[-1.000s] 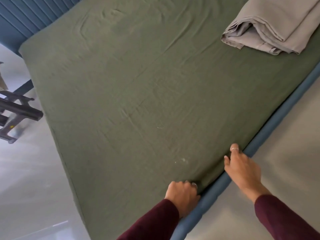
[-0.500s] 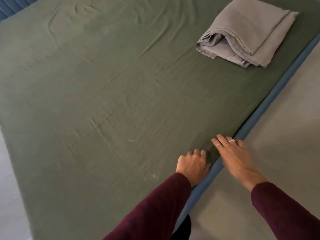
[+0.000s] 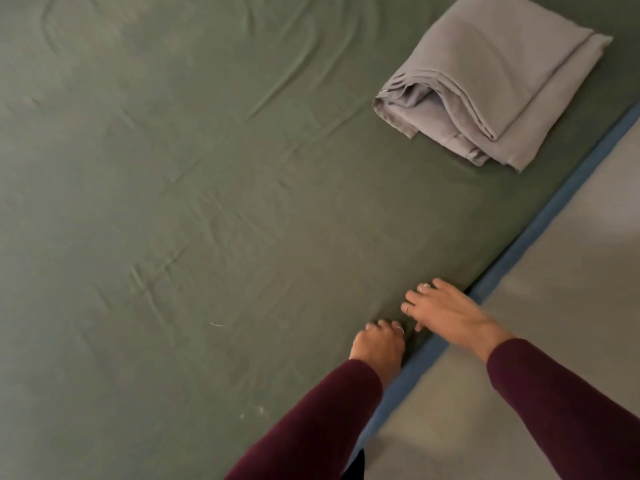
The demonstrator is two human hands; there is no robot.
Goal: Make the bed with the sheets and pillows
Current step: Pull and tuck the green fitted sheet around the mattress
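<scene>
**Op A:** Grey floor [image 3: 571, 271] runs down the right of my view, smooth and blurred. Beside it I see the blue bed frame [image 3: 540, 223], a narrow padded strip running on a diagonal.

**Op B:** And the bed itself?

**Op A:** I see a green fitted sheet [image 3: 207, 202] over the whole mattress, a matte woven cloth with shallow creases crossing the middle and some pale specks near the lower edge. Its right edge meets the blue strip.

**Op B:** Where are the hands?

**Op A:** Both are at that edge, close together. I see the left hand [image 3: 379, 344] resting knuckles-up on the sheet, fingers curled down into the cloth at the mattress edge; I cannot tell whether they hold a fold. The right hand [image 3: 446, 311] lies over the edge with fingers loosely spread and bent toward the sheet, rings showing on them; I cannot tell whether the tips press the cloth. Both arms wear maroon sleeves [image 3: 311, 420].

**Op B:** Other bedding?

**Op A:** A grey folded sheet [image 3: 485, 81] lies at the upper right, on the green one, well apart from the hands. It is thin, smooth cloth, folded into a rough rectangle with layered edges gaping open toward the hands.
</scene>
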